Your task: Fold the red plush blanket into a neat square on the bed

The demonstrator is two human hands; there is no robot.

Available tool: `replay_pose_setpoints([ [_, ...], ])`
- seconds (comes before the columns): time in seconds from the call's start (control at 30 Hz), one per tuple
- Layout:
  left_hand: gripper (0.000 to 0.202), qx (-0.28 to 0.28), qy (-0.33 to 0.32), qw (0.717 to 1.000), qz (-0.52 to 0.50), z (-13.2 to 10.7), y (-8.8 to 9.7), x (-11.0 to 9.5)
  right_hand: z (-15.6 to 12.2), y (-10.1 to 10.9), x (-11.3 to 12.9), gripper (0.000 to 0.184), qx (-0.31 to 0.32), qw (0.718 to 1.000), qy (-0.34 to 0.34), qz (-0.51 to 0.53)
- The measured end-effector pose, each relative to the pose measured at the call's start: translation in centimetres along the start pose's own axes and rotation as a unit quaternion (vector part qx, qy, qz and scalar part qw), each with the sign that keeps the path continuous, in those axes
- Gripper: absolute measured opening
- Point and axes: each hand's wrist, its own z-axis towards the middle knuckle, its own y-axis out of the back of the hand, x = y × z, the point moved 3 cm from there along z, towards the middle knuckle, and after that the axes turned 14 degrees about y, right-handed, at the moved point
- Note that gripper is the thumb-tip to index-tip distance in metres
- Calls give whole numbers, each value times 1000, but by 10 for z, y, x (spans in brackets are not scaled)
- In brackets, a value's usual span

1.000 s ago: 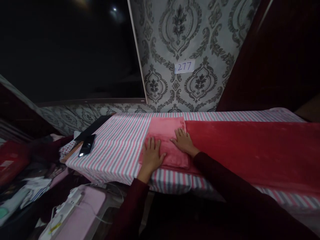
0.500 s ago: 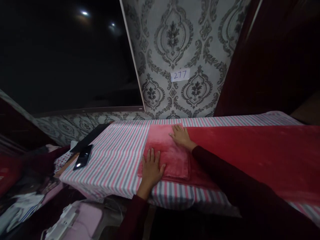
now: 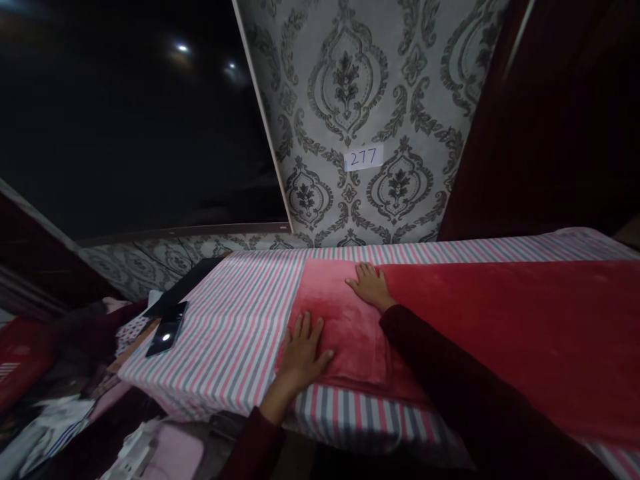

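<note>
A folded-over end of a red plush cloth lies on a table covered with a pink, grey and white striped sheet. The rest of the red cloth stretches to the right along the table. My left hand lies flat with fingers spread on the near left corner of the fold. My right hand lies flat on the far right part of the fold, near its top edge. Both arms wear dark maroon sleeves.
A black phone lies at the table's left end beside a dark flat object. Patterned grey wallpaper carries a paper label "277". Cluttered cloths and a pink-topped thing sit at lower left. A dark curtain hangs at right.
My right hand has slid away from me toward the fold's far edge. My left hand has stayed on the near left corner. The camera has shifted slightly.
</note>
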Motion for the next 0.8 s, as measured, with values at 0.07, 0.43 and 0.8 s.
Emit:
replay_pose_setpoints([
  [0.07,69,24,-28,999,-20,13,21,-6,0,0,1,67,-10,1000,2,-2],
  [0.43,66,-21,-8,998,51,175,51,-69,-3,2,2,73,-2,1000,-5,-8],
  [0.8,68,-73,60,996,7,199,16,-44,0,-8,-9,80,22,1000,-10,12],
])
